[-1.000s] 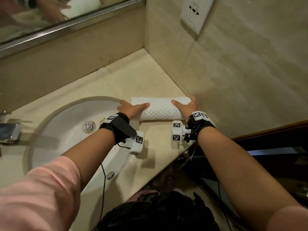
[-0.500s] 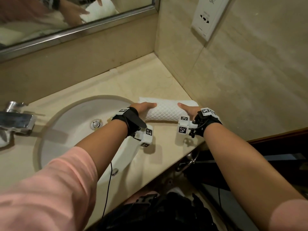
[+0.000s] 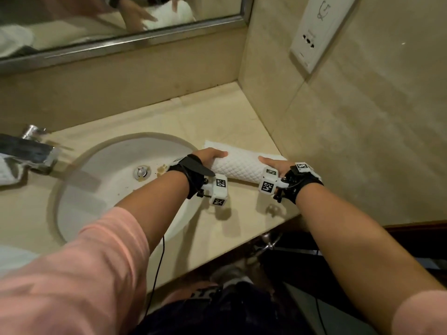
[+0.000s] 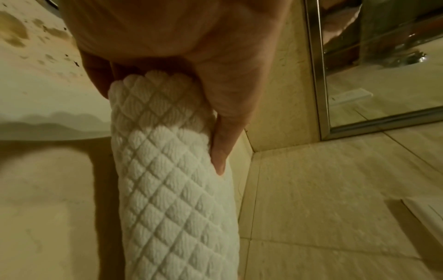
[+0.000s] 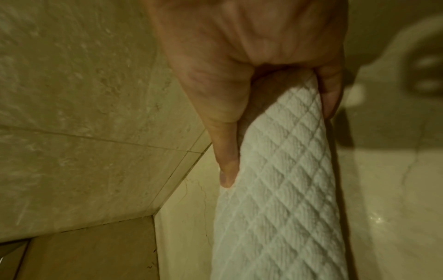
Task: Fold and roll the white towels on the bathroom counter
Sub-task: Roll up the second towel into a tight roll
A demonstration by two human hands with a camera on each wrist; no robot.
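A white quilted towel lies rolled into a tube on the beige counter, between the sink and the right wall. A flat strip of it still shows behind the roll. My left hand grips the roll's left end, thumb along the top, fingers curled round the towel. At the right end my right hand does the same, and its wrist view shows the thumb and fingers clasping the towel.
The white basin with its drain sits left of the roll; a chrome tap is at far left with another white towel under it. Tiled walls meet behind; a mirror and a wall socket hang above.
The roll has turned away from me, leaving less flat towel behind it. Both hands stay on its ends. My head has lifted, so more mirror and wall show.
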